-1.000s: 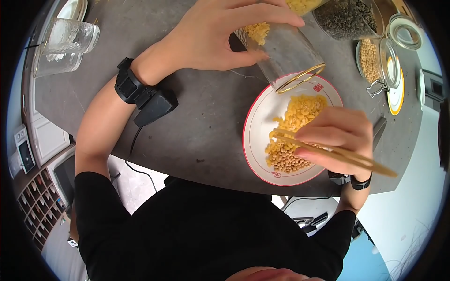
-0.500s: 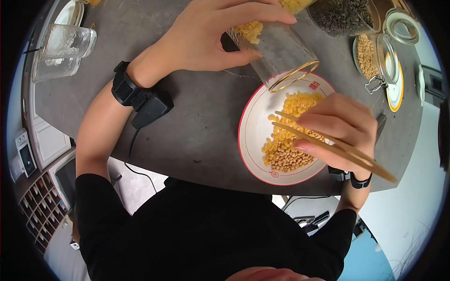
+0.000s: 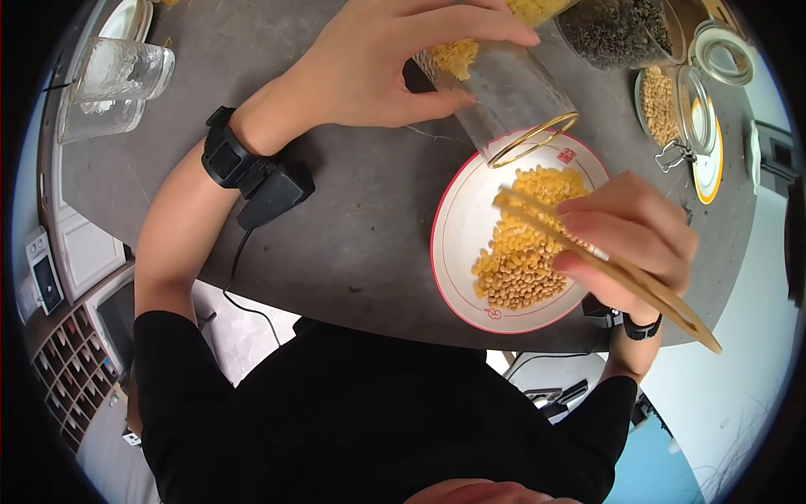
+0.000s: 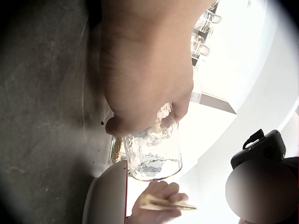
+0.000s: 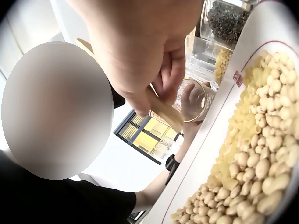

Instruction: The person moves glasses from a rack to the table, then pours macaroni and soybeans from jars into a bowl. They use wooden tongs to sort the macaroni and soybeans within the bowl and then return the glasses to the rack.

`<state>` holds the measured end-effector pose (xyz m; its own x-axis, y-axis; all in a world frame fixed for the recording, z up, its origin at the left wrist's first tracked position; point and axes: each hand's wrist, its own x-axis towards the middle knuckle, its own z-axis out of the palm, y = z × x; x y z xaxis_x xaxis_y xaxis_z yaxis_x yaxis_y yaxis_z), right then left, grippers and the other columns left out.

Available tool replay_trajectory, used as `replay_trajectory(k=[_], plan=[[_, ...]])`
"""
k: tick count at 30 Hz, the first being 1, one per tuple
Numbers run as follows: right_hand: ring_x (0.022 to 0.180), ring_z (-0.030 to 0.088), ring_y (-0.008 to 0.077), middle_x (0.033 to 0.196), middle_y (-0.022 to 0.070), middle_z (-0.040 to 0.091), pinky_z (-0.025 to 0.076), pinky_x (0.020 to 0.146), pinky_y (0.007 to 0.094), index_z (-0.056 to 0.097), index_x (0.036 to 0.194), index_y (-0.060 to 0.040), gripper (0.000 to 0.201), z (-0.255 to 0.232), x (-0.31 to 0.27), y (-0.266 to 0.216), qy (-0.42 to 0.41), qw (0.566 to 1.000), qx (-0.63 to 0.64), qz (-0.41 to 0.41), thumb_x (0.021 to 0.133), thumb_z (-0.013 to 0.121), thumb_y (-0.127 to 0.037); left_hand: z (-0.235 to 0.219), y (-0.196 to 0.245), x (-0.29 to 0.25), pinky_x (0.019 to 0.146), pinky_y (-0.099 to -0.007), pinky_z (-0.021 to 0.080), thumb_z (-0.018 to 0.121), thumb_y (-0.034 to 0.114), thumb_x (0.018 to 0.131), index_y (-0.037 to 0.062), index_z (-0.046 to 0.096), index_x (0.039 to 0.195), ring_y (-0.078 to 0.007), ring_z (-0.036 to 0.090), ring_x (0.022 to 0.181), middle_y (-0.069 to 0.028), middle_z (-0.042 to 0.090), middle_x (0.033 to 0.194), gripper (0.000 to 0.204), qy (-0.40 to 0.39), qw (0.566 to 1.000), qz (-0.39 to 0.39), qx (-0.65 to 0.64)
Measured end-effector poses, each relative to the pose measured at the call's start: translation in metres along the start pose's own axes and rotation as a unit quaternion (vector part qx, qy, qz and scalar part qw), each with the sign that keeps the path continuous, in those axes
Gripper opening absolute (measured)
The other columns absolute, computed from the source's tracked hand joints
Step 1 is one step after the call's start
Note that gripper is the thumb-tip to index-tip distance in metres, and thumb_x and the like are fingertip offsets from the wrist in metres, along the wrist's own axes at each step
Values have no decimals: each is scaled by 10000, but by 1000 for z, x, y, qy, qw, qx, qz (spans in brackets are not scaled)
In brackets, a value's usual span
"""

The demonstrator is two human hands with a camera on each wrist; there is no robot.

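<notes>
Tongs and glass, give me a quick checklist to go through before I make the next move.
1. Glass gripped: ok, the left hand has its fingers and thumb around it.
2. Glass mouth towards the dish: ok, it is tilted that way; whether the rim touches the dish, cannot tell.
3. Wooden tongs in the right hand: ok.
4. Tongs' tips holding a piece: cannot tell, they are over the pasta.
5. Pasta and beans apart in the dish: not ok, the heaps meet.
6. Pasta inside the glass: ok, some shows near its base.
</notes>
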<state>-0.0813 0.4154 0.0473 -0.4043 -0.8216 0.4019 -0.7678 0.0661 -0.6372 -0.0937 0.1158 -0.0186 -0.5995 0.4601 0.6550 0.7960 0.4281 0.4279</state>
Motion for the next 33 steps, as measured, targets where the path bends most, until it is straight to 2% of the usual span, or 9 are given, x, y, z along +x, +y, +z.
replay_trajectory(k=[2, 4, 6, 8, 9, 13, 20, 25, 33], plan=[[721, 675, 267, 920, 172, 708, 524, 617, 359, 704, 1016, -3, 376, -1, 2, 1, 58, 998, 8, -19, 780, 856, -253, 0, 2, 1, 1028, -443, 459, 816, 143, 766, 129, 653, 1351, -325, 567, 1182, -109, 612, 1285, 607, -10, 1000, -3, 4], [756, 679, 305, 984, 224, 695, 536, 653, 377, 682, 1064, 14, 418, -1, 9, 7, 65, 984, -116, -118, 805, 847, -270, 0, 1, 2, 1027, -442, 459, 816, 135, 762, 127, 654, 1349, -324, 569, 1178, -109, 613, 1284, 609, -4, 1000, 6, 9], [731, 688, 276, 920, 186, 708, 538, 633, 363, 708, 1014, 4, 380, -4, 2, 0, 80, 994, -45, -57, 798, 857, -271, 2, -1, 1, 1026, -443, 459, 817, 134, 759, 124, 653, 1348, -324, 569, 1179, -108, 614, 1285, 611, 5, 1000, 6, -3], [686, 682, 239, 841, 132, 707, 531, 603, 350, 729, 945, -16, 332, -11, 2, -9, -77, 994, 66, 35, 782, 869, -269, 2, -1, -1, 1026, -443, 459, 819, 132, 756, 121, 653, 1347, -323, 569, 1180, -108, 616, 1285, 614, 12, 1000, 1, -19], [646, 670, 214, 790, 81, 704, 514, 568, 336, 746, 905, -35, 306, -7, 0, -5, -97, 993, 63, 19, 754, 885, -262, 1, -2, 0, 1026, -444, 459, 819, 132, 754, 119, 653, 1346, -322, 570, 1182, -107, 617, 1286, 615, -2, 1000, 5, -1], [670, 677, 230, 818, 58, 706, 498, 558, 337, 757, 947, -49, 352, -2, -8, 1, -172, 983, 57, 19, 719, 904, -273, 2, -2, 0, 1032, -450, 452, 818, 136, 753, 117, 653, 1341, -320, 573, 1190, -104, 622, 1283, 612, 5, 1000, 5, -5], [628, 664, 228, 786, 68, 700, 486, 526, 323, 762, 938, -60, 336, -8, 0, 3, -111, 992, 50, 34, 711, 904, -263, 3, -5, 0, 1041, -454, 439, 816, 142, 755, 114, 654, 1335, -319, 577, 1191, -104, 627, 1278, 603, 12, 1000, 19, -10], [628, 667, 214, 776, 60, 697, 482, 520, 318, 760, 930, -64, 311, 3, -8, 0, -166, 979, 117, 9, 750, 885, -284, 4, -6, 0, 1031, -450, 443, 815, 153, 769, 107, 651, 1338, -317, 579, 1187, -107, 628, 1277, 594, 23, 999, 37, -6], [636, 672, 209, 774, 55, 697, 489, 529, 322, 759, 941, -67, 317, -3, -3, -2, -127, 989, 70, 31, 755, 885, -290, 3, -7, 0, 1029, -447, 446, 808, 160, 782, 101, 651, 1336, -320, 583, 1176, -108, 633, 1271, 579, 10, 999, 31, -9]])
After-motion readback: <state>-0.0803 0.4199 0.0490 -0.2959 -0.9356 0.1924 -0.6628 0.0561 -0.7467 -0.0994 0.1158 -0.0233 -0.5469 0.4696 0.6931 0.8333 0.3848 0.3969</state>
